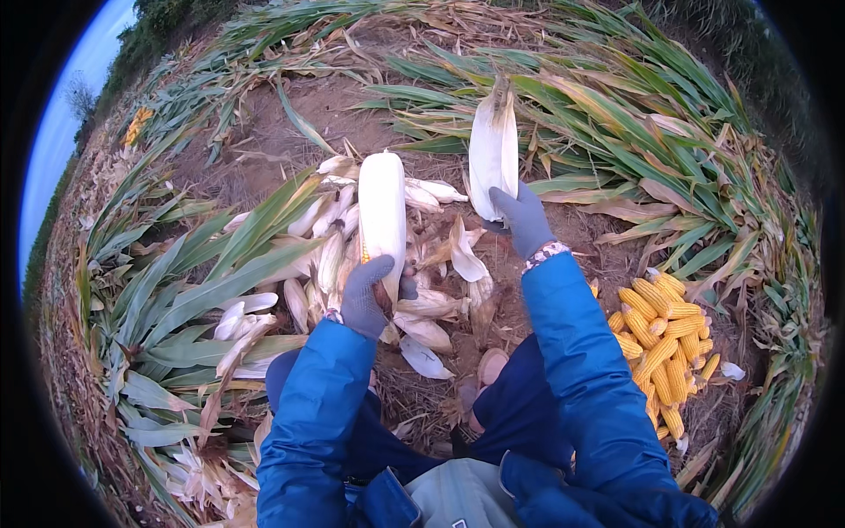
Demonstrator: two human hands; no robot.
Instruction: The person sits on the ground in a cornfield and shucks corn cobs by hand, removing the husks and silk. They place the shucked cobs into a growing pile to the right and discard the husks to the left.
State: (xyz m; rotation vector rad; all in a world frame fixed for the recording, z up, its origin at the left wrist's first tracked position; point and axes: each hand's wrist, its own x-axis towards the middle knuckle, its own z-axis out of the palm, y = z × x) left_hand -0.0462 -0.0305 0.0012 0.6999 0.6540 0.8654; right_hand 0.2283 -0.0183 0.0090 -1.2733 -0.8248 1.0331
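My left hand [371, 297], in a grey knit glove, grips the lower end of an ear of corn [383, 204] that stands nearly upright. Pale husk covers most of that ear, and a strip of yellow kernels shows low on its left side. Up and to the right, my right hand [518, 214], gloved the same way, holds a pale piece of corn husk [494, 155] by its bottom end. The husk is apart from the ear. Below the left hand and around it lies a heap of unhusked ears [330, 257], partly hidden by the held ear.
A pile of husked yellow ears [667, 343] lies on the ground at my right. Cut green cornstalks [594, 132] cover the ground ahead and to the right, and more corn leaves [218, 297] lie at left. Loose husk [422, 356] rests before my feet. Farther off is another yellow pile [137, 125].
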